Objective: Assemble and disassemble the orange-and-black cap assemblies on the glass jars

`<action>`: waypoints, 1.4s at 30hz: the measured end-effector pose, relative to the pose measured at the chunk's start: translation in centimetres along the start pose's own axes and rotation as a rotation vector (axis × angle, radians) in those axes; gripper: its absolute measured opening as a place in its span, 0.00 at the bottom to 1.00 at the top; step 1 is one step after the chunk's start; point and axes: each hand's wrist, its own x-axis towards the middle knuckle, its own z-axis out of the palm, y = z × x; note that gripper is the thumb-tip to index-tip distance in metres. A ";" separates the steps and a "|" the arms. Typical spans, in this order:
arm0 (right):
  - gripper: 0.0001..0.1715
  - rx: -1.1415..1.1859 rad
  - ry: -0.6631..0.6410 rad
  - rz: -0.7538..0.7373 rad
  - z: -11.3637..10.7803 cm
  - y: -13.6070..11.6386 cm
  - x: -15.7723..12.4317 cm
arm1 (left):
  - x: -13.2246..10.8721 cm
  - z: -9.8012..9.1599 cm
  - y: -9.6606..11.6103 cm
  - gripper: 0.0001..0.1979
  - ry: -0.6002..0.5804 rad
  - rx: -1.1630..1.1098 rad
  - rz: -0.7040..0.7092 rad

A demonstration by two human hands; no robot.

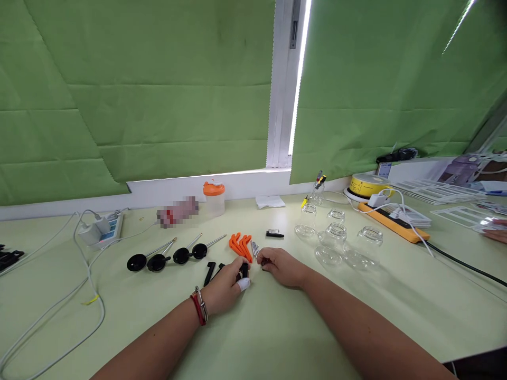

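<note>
Low over the table's middle, my left hand (pixel 226 287) is closed on a small black part (pixel 244 270); a white wrap covers its thumb. Beside it lie more black parts (pixel 209 274), partly hidden by the hand. My right hand (pixel 283 266) is closed at the fingertips near some small metal pins (pixel 254 249); what it pinches is too small to name. Orange curved pieces (pixel 240 246) lie just beyond both hands. A black piece with a spring (pixel 274 234) rests farther back. To the left are black round discs with metal rods (pixel 157 262).
Clear glass jars (pixel 335 237) stand at the right, before an orange power strip (pixel 392 221) and a yellow round case (pixel 368 186). An orange-lidded cup (pixel 214 199) is at the back. White cables (pixel 90 285) loop across the left side of the table (pixel 253 338).
</note>
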 end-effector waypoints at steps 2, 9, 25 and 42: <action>0.13 0.011 0.002 -0.018 -0.2 0.2 -0.1 | 0.0 0.1 0.1 0.05 -0.021 -0.044 0.012; 0.14 0.047 0.002 -0.035 -0.3 0.2 -0.1 | 0.1 0.6 -0.3 0.14 -0.007 -0.236 0.017; 0.14 0.094 0.022 -0.022 -0.4 0.0 -0.2 | 0.3 0.2 0.0 0.04 -0.037 -0.138 0.043; 0.16 -0.011 0.058 0.253 -0.4 2.9 0.0 | 0.4 0.1 -0.1 0.05 -0.048 -0.116 0.025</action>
